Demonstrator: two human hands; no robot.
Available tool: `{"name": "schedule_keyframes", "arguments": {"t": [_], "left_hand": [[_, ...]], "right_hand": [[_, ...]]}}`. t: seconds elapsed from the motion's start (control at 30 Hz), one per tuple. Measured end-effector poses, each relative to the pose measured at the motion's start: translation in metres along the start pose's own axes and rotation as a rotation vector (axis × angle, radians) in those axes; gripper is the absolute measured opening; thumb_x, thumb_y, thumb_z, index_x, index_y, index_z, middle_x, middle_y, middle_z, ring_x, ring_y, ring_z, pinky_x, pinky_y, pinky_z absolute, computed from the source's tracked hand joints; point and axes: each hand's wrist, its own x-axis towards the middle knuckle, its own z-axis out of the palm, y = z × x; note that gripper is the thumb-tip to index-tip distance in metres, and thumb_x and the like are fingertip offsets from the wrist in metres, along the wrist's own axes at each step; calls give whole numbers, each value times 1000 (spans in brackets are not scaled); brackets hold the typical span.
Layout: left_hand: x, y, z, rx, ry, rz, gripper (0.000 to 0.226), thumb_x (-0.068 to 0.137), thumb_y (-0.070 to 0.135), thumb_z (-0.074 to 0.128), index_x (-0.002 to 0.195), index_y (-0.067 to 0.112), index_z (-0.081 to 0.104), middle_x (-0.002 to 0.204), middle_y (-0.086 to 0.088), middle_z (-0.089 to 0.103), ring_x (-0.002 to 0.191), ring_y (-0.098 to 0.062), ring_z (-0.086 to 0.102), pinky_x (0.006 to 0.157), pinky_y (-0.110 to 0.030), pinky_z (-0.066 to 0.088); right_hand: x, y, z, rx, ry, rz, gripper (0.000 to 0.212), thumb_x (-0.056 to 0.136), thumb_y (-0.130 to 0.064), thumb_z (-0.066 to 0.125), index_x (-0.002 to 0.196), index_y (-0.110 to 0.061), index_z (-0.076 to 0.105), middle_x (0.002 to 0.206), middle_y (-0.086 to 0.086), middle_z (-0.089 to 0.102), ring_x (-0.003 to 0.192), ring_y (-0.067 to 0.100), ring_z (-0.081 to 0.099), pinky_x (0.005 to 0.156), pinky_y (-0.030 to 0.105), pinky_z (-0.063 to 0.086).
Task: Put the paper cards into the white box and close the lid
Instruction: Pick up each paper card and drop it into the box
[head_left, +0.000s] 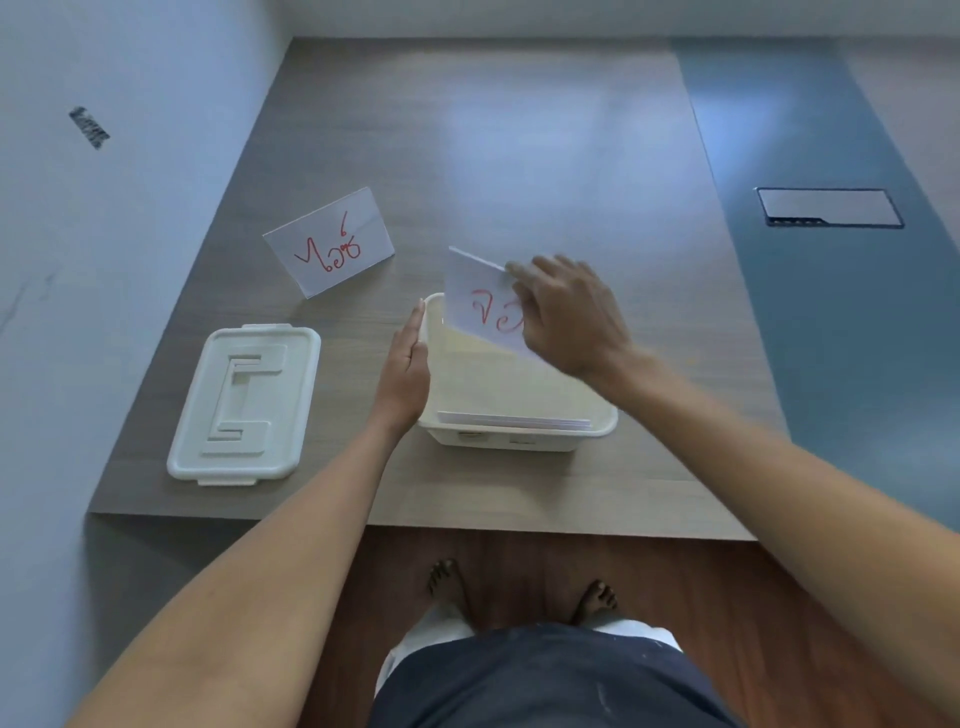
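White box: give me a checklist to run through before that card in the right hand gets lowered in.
1. White box open: ok, lid lies on the table to its left.
2. Right hand grips the card: ok.
3. Card over the opening: ok, tilted, lower edge inside the rim.
4. Left hand steadies the box: ok, flat against its left wall.
5. Room inside: ok, one card stack along the near wall.
6. All cards collected: not ok, folded card stands on the table.
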Motion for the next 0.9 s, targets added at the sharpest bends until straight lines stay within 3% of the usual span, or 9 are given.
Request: {"name": "schedule_keyframes", "arguments": {"t": [0.13, 0.23, 0.37, 0.47, 0.53, 0.6, 0.67, 0.8, 0.9], "left_hand": [[1, -1, 3, 8, 20, -16, 53, 104, 17, 27, 155, 32, 31, 152, 18, 33, 134, 9, 27, 110, -15, 17], [2, -2, 3, 40, 18, -23, 53, 105, 15, 26, 155, 32, 31, 145, 21, 34, 128, 13, 28, 105, -9, 17], [3, -3, 2, 95, 21, -16, 54, 104, 15, 25, 155, 32, 30, 135, 26, 34, 110, 36, 28, 92, 7, 15], [3, -4, 2, 111, 38, -15, 54, 104, 16, 25, 154, 35, 30, 139, 26, 33, 114, 35, 24, 95, 5, 15], [3, -4, 3, 114, 48, -15, 54, 104, 16, 25, 154, 36, 31, 141, 27, 33, 116, 35, 23, 97, 4, 16], [2, -4, 3, 112, 60, -20, 54, 104, 17, 25, 154, 35, 33, 140, 27, 34, 116, 35, 23, 98, 2, 17], [1, -3, 3, 118, 63, -20, 54, 103, 16, 26, 154, 34, 33, 141, 26, 36, 120, 32, 26, 102, 0, 18], [2, -1, 3, 129, 60, -24, 54, 103, 16, 25, 155, 30, 31, 152, 23, 32, 143, 4, 25, 117, -19, 17], [4, -3, 2, 137, 70, -27, 54, 104, 15, 26, 156, 30, 29, 154, 19, 34, 140, 7, 28, 114, -14, 18]], "right_hand": [[-41, -2, 13, 47, -119, 56, 26, 84, -7, 53, 106, -7, 68, 85, 11, 68, 81, 35, 62, 73, 37, 45], [-66, -2, 26, 75, -309, 3, 29, 89, -10, 52, 111, -11, 69, 87, 9, 69, 83, 34, 63, 75, 38, 45], [-81, -1, 35, 215, -506, -38, 31, 100, -23, 46, 117, -18, 72, 97, 6, 72, 90, 28, 65, 75, 31, 43], [-65, 4, 35, 347, -670, -11, 42, 101, -43, 43, 97, -18, 76, 85, -2, 71, 75, 18, 62, 68, 32, 50], [-48, 12, 37, 346, -642, -12, 54, 99, -54, 38, 79, -17, 72, 74, -4, 71, 65, 18, 62, 64, 34, 52], [-25, 20, 41, 338, -558, 9, 56, 99, -52, 40, 74, -10, 67, 69, 5, 70, 63, 25, 62, 63, 38, 52], [2, 28, 48, 373, -497, 72, 50, 101, -43, 44, 79, -6, 70, 73, 11, 72, 67, 28, 65, 66, 40, 53], [56, 31, 64, 409, -346, 87, 39, 100, -30, 49, 86, -5, 75, 80, 12, 75, 73, 30, 69, 71, 38, 54], [92, 28, 85, 411, -323, 114, 34, 99, -25, 51, 91, -2, 76, 87, 13, 74, 76, 28, 67, 74, 37, 52]]}}
